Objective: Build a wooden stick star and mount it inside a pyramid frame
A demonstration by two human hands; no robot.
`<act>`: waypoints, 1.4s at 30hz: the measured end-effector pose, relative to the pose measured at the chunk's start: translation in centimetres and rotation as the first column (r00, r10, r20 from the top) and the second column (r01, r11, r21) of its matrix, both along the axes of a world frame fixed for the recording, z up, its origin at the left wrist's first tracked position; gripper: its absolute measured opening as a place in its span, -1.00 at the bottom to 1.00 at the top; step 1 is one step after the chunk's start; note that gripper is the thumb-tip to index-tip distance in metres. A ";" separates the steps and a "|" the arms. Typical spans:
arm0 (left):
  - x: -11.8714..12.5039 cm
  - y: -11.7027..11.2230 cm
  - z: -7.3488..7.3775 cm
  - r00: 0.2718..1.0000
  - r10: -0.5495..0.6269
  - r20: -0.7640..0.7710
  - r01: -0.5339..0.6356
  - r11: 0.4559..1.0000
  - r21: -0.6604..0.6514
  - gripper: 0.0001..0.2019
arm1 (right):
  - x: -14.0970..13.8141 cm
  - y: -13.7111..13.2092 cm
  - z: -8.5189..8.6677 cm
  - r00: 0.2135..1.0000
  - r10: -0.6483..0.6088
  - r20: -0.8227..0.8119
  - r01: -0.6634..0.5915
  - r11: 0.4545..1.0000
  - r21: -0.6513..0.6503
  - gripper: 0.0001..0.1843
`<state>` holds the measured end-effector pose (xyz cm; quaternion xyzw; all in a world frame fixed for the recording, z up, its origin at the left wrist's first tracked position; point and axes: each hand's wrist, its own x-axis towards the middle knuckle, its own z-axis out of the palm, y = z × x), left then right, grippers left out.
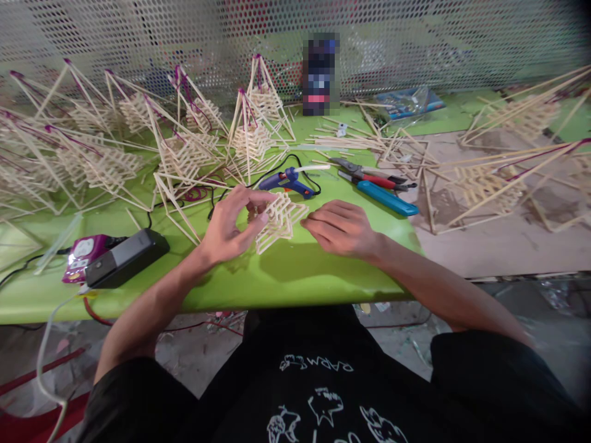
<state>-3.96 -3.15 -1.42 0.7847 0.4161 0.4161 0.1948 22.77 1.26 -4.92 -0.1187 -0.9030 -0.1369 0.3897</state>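
A small stacked frame of wooden sticks (282, 223), stepped like a pyramid, stands tilted above the green table. My left hand (237, 224) grips it from the left, thumb in front and fingers curled behind. Close to its right corner is my right hand (339, 227), with thumb and fingertips pinched together; whatever they hold, if anything, is too small to make out. Just behind the frame lies a blue glue gun (289, 179) with a pale glue stick poking out of its back.
Several stick pyramids with purple cord (252, 132) crowd the back left. Pliers (353, 167) and a teal-handled cutter (388, 198) lie right of the glue gun. Loose sticks (341, 140) are behind. A black power adapter (127, 258) sits front left. More frames (489, 184) stand on a board.
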 end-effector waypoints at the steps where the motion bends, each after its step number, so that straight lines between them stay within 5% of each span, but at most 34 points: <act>1: 0.0 0.0 0.0 1.000 0.003 -0.021 -0.003 1.000 0.009 -0.70 | 0.0 0.0 0.0 1.000 -0.005 -0.001 0.005 1.000 0.006 -0.85; 7: 0.3 0.3 -0.2 0.997 -0.019 -0.081 0.027 0.995 0.093 -0.38 | 0.4 -0.1 -0.3 1.000 -0.015 -0.024 0.017 0.996 0.090 -0.89; 20: 0.4 0.4 -0.4 0.993 -0.036 -0.113 0.048 0.993 0.109 -0.40 | 0.5 -0.4 0.3 0.985 -0.147 -0.088 0.164 0.960 0.229 -0.90; 25: 0.7 0.3 -0.6 0.990 -0.020 -0.140 0.031 0.997 0.077 -0.24 | 1.6 -0.5 0.0 0.987 -0.163 -0.006 0.162 0.977 0.138 -0.68; 30: 0.6 0.5 -0.6 0.975 -0.015 -0.223 0.045 0.991 0.130 -0.31 | 1.8 -0.3 0.0 0.996 -0.086 -0.002 0.086 0.996 0.021 -0.52; 39: 0.0 0.7 -0.6 0.945 0.059 -0.322 0.036 0.959 0.281 -0.32 | 2.0 -0.2 0.3 0.994 -0.110 0.025 0.100 0.964 0.248 -0.64; 42: 0.0 0.8 -0.7 0.942 0.071 -0.327 0.043 0.944 0.328 -0.32 | 2.0 -0.1 -0.1 0.995 -0.096 0.020 0.090 0.976 0.199 -0.55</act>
